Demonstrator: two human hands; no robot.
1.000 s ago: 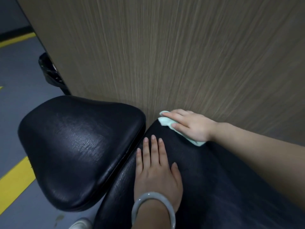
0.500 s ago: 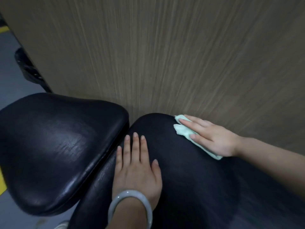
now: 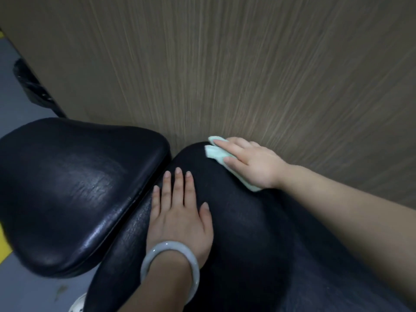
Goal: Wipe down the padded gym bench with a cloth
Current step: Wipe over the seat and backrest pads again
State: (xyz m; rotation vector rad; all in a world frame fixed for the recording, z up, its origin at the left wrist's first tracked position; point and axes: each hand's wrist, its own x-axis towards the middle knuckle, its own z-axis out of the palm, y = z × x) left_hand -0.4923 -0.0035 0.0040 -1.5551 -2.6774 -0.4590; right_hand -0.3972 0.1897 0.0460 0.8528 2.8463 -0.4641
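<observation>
The black padded bench has two parts: a long back pad [image 3: 243, 233] under both hands and a wider seat pad [image 3: 74, 188] to the left. My right hand [image 3: 252, 163] lies flat with straight fingers on a pale green cloth [image 3: 215, 152], pressing it against the far end of the back pad, close to the wall. My left hand [image 3: 180, 212] rests flat on the same pad, fingers straight, near the gap between the two pads. A pale bangle [image 3: 168, 264] circles my left wrist.
A wood-grain wall panel [image 3: 225, 75] rises right behind the bench. Grey floor [image 3: 27, 293] with a yellow stripe [image 3: 3, 246] shows at the left. A black metal frame part [image 3: 31, 88] stands by the wall at far left. A white shoe tip [image 3: 77, 305] is below the pad.
My right hand with the cloth slid back along the pad's far edge, then returned toward its tip. My left hand stayed flat on the pad. The view shifted to the right.
</observation>
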